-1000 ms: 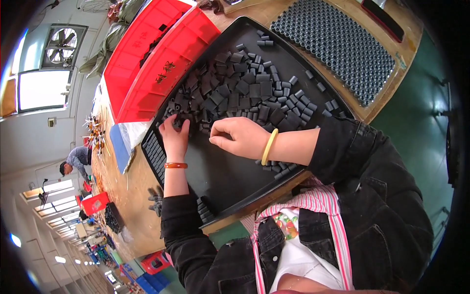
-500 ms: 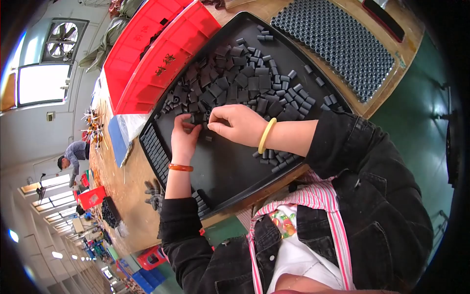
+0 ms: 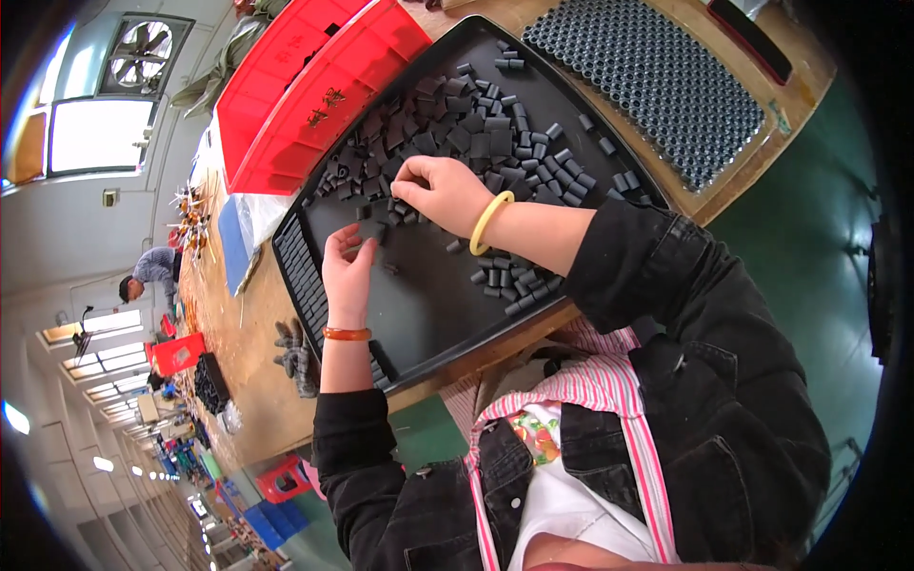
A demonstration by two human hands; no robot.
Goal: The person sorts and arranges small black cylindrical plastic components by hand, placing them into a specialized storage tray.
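Left hand (image 3: 347,278) loosely parted over black rectangular tray (image 3: 430,309); right hand (image 3: 447,197) curled above small black cylinders (image 3: 410,216), grip unclear.

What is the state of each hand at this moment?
Left hand: loosely open, nothing clearly held.
Right hand: fingers curled; whether holding something cannot be told.

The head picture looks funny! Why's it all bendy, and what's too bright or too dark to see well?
In the head view, the fisheye lens bends straight edges and leaves black corners; in that head view, the window glares white, while crowded black pieces blend into the black tray.
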